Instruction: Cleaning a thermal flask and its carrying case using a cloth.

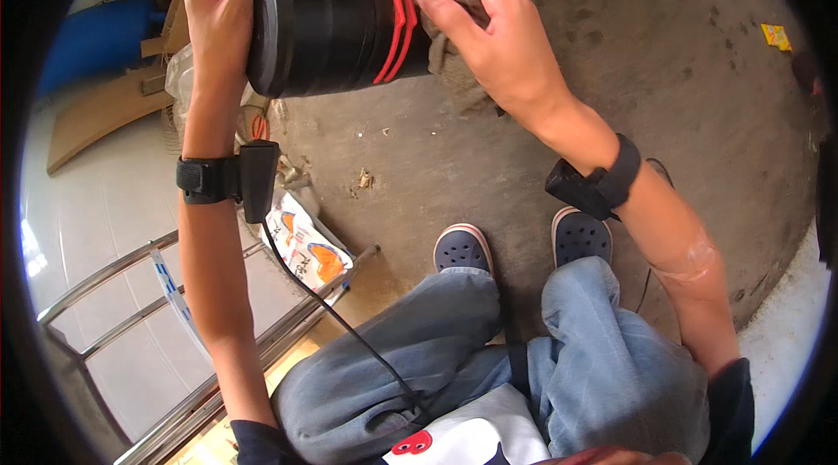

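A black, smooth cylindrical object [321,29] lies sideways at the top of the head view, with two red bands [400,26] around its right part. My left hand [222,13] holds it at its left end; some of the fingers are hidden behind it. My right hand [494,26] pinches a grey-brown cloth [458,72] between thumb and forefinger, against the right end beside the red bands. Part of the cloth hangs below my right hand. That end of the object is covered by cloth and fingers.
Below is a stained concrete floor [406,157] with small debris. On the left are a metal-tube frame [105,281], a printed bag [314,242], a curved brown board [105,111] and a blue object [98,39]. A yellow wrapper [776,37] lies far right. A cable [340,314] runs from my left wrist.
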Available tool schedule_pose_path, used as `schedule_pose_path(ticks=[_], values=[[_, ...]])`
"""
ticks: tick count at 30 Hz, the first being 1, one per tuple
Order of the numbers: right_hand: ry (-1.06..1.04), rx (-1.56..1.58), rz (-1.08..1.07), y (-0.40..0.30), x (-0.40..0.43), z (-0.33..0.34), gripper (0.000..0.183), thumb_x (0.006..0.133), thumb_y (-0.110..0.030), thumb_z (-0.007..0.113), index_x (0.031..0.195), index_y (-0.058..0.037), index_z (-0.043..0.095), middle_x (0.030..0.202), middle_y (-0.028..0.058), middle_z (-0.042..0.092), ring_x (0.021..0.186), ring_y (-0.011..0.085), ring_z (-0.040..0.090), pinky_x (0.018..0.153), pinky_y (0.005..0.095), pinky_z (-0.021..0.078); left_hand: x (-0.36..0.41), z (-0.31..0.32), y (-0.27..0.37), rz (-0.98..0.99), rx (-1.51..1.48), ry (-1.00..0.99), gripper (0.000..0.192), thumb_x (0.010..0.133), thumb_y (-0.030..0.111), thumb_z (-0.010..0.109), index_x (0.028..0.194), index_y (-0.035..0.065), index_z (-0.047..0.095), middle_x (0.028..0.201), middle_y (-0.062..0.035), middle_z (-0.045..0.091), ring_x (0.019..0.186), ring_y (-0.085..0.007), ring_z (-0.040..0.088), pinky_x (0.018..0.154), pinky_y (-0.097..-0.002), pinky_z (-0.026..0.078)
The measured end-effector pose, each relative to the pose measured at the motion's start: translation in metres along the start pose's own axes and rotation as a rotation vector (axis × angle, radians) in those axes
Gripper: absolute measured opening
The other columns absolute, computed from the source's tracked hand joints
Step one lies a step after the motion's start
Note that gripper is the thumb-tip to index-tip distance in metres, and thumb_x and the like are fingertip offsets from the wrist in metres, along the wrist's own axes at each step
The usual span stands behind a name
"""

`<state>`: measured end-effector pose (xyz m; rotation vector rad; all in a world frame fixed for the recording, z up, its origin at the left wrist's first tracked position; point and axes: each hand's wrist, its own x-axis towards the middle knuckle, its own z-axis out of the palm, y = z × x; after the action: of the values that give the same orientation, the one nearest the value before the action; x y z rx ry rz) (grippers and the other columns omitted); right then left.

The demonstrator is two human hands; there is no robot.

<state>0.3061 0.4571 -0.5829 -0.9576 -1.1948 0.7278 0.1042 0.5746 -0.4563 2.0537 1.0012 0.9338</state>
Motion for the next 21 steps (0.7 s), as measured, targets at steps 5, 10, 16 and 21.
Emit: schedule_pose_path(ticks=[5,10,16,21], values=[[0.124,-0.204,0.231,0.071,-0.040,-0.029,0.021,0.098,-0.019,0.067,0.108,-0.0015,0.064,0.099,0.0155,0.071,0.091,0.0310,0.069,0.082,0.0383,0.0531,-0.015,-0.011,-0.014,-0.040,-0.039,-0.057,0.033,0.109,0.021,0.054,0.131,-0.0016,0.062,0.093,-0.0137,0.077,0.095,-0.0194,0.074,0.090,-0.0296,0.056],[-0.015,-0.294,0.040,0.046,-0.007,-0.020,0.020,0.097,-0.019,0.068,0.106,-0.0015,0.068,0.102,0.0100,0.072,0.093,0.0214,0.070,0.084,0.0329,0.0532,-0.022,-0.013,-0.014,-0.074,-0.086,-0.023,0.031,0.108,0.021,0.057,0.128,-0.0020,0.063,0.092,-0.0136,0.077,0.094,-0.0198,0.074,0.086,-0.0280,0.056],[0.103,-0.288,-0.231,0.031,0.028,0.003,0.021,0.098,-0.020,0.066,0.111,-0.0037,0.068,0.101,0.0108,0.070,0.094,0.0232,0.068,0.086,0.0342,0.0522,-0.007,-0.006,-0.013,-0.104,0.032,0.197,0.027,0.105,0.018,0.060,0.121,-0.0022,0.067,0.096,-0.0103,0.076,0.087,-0.0154,0.072,0.079,-0.0253,0.056],[0.211,-0.358,0.228,0.115,-0.009,-0.022,0.023,0.096,-0.018,0.065,0.114,-0.0035,0.067,0.106,0.0180,0.067,0.100,0.0345,0.067,0.089,0.0431,0.0520,0.020,-0.005,-0.048,-0.475,-0.386,0.393,0.026,0.106,0.018,0.052,0.116,0.0010,0.069,0.103,-0.0083,0.073,0.089,-0.0191,0.071,0.083,-0.0345,0.058]])
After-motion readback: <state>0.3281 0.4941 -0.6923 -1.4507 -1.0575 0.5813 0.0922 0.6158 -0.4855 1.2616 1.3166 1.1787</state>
